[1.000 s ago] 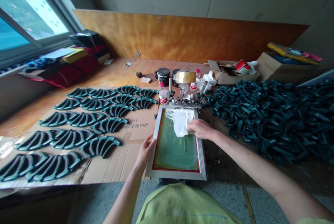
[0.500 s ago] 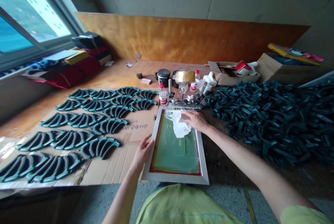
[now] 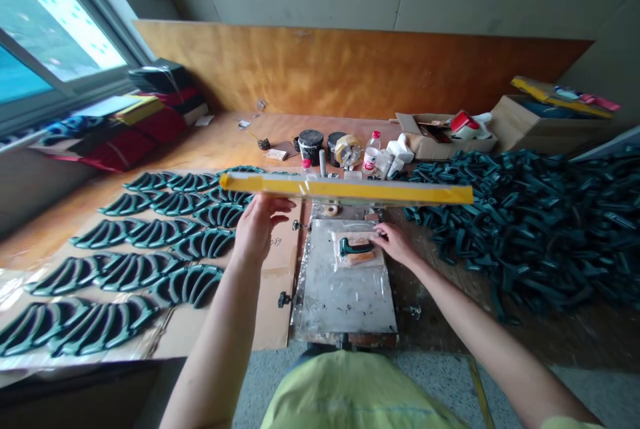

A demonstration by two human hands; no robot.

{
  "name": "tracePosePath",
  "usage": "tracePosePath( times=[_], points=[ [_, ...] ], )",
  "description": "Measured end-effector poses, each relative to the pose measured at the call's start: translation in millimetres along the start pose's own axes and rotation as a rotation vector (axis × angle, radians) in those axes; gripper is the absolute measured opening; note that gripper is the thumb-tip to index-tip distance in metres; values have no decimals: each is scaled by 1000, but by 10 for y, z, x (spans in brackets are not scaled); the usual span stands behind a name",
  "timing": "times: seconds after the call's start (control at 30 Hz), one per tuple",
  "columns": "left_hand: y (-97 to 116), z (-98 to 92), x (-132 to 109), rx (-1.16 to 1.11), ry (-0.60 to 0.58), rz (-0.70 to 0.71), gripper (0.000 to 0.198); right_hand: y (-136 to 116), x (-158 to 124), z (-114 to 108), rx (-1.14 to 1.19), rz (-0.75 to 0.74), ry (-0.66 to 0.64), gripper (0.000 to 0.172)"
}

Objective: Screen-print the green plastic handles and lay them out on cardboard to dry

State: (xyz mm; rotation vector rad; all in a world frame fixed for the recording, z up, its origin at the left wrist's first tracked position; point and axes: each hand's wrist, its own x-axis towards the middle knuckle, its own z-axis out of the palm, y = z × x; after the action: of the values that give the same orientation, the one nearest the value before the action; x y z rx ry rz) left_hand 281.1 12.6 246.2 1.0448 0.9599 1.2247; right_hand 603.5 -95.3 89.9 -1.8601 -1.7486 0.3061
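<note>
A silk-screen frame is tilted up and seen edge-on, with yellow tape along its near edge. My left hand is up against its underside at the left, fingers partly curled and holding it raised. Below it is a grey metal base plate. A dark green curved plastic handle lies on a small wooden block on that plate. Just right of the handle is my right hand, its fingers reaching toward it and apart, with nothing visible in them.
Rows of green handles lie on cardboard at the left. A big heap of similar handles covers the right side. Behind stand black tubs, a red-capped bottle and open cardboard boxes.
The screen frame has swung up from lying flat, uncovering the plate and handle. My left hand has moved up with it. My right hand has let go of the white squeegee-like piece and come lower.
</note>
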Motion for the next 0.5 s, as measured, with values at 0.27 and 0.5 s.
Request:
tracePosePath(
  times=[0.27,0.5],
  points=[
    [-750,150,-751,110,-121,-499,62,-719,-324,292,-102,-65,-72,8],
    [-1521,-265,-1140,342,-65,-718,58,-582,-712,348,-66,-269,-195,17]
  ],
)
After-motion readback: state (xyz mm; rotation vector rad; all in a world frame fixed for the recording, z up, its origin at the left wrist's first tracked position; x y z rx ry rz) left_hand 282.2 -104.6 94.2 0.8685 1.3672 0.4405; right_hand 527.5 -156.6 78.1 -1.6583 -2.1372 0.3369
